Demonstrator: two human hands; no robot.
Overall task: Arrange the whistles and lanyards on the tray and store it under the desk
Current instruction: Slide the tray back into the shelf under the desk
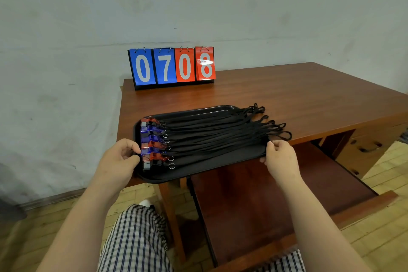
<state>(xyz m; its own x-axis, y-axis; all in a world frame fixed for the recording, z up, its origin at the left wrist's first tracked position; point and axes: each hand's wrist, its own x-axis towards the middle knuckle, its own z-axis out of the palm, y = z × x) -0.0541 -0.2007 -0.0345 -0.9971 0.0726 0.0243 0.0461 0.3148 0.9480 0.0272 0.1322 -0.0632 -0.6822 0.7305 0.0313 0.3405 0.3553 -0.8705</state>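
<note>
- Black tray [198,172] sits at the desk's [287,95] near edge, overhanging it.
- In the tray: whistles [152,143], red, blue and dark, stacked at its left end; black lanyards [220,137] run right, loops spilling past its right end.
- Left hand [120,159] pinches the tray's left rim.
- Right hand [279,157] grips its right end; the fingers underneath are hidden, perhaps pinching a lanyard too.
- A scoreboard [172,66] stands behind the tray.

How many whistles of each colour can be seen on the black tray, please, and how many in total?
Whistles on the tray, counted from the far end of the row:
Red whistles: 3
Blue whistles: 3
Black whistles: 2
Total: 8
They overlap, so a hidden one is possible.
</note>
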